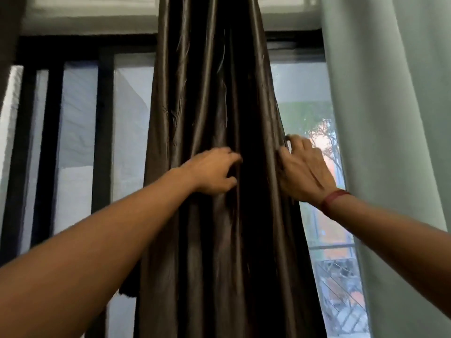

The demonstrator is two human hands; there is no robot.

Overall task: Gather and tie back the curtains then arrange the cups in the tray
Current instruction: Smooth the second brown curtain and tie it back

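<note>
Dark curtain point(214, 142) hangs vertically between both hands; right hand point(305, 169) fingers pinch its right edge, left hand point(214, 172) fingers half-curled on folds

A tall window point(80, 132) with black vertical bars point(47, 152) lets in soft grey daylight. Through the right-hand panes, blurred green trees point(314, 123) and a balcony railing point(341, 276) show. A white wall strip point(92, 18) runs above.

Black-framed window point(105, 118) behind; trees point(314, 123), balcony railing point(339, 276) outside.
</note>
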